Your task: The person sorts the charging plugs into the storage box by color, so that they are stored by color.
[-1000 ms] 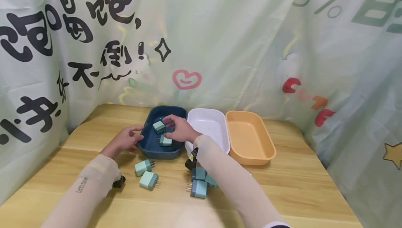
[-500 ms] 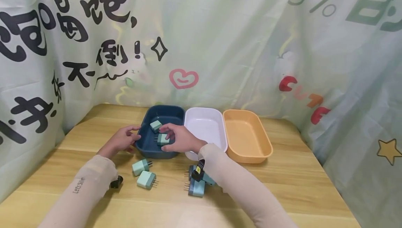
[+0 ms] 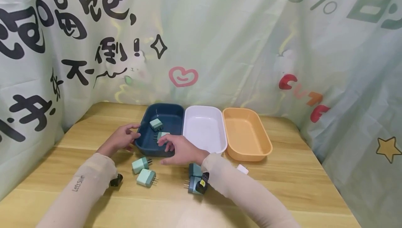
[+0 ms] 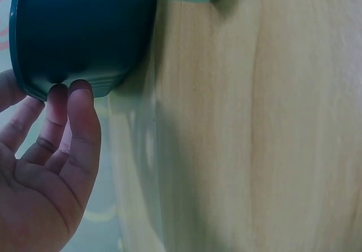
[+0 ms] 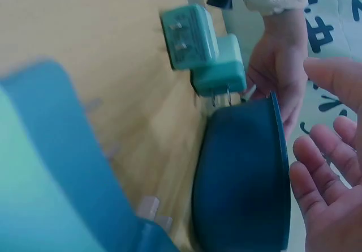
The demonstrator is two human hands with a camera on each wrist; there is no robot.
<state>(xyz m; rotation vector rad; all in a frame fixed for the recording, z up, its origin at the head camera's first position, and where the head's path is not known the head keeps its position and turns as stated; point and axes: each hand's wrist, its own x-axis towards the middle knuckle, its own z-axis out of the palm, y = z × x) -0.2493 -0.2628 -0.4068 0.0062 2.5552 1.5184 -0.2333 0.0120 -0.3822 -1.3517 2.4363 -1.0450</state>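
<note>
My left hand [image 3: 120, 139] touches the outer left side of a navy tray [image 3: 145, 146]; in the left wrist view its bent fingertips rest against the tray wall [image 4: 85, 37]. My right hand [image 3: 182, 149] hovers over the tray's front right part, fingers loosely bent and holding nothing. In the right wrist view, thumb and fingers are spread apart beside the tray rim. Inside the tray lie a mint plug charger [image 3: 156, 124] and a second charger [image 3: 164, 136], partly hidden by the right hand. Two more mint chargers, one behind [image 3: 140, 165] and one nearer [image 3: 146, 178], lie on the table.
A white tray [image 3: 205, 112] and an orange tray [image 3: 249, 156] stand right of the navy one. Blue chargers [image 3: 194, 185] lie under my right wrist, partly covered by its camera. A white charger [image 3: 242, 169] shows past the right sleeve. A printed curtain [image 3: 226, 46] hangs behind.
My right hand has drawn back from the chargers in the navy tray toward its front edge. The left hand stays at the tray's side.
</note>
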